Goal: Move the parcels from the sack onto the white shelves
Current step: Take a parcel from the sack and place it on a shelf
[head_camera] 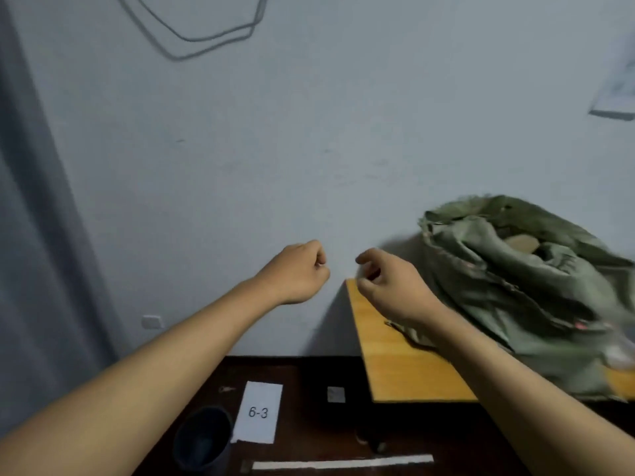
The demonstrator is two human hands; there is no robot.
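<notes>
I'm reaching for the sack (pixel 522 286) now, slumped on the orange table (pixel 388 355) against the wall, mouth open with a tan parcel (pixel 520 242) showing inside. I judge the best move is to spread the mouth with one hand and lift that parcel straight out. My left hand (pixel 295 273) is raised, its grip curled tight on nothing. My right hand (pixel 388 283) hovers just beside the sack, fingers loosely bent, empty. No white shelves in view.
</notes>
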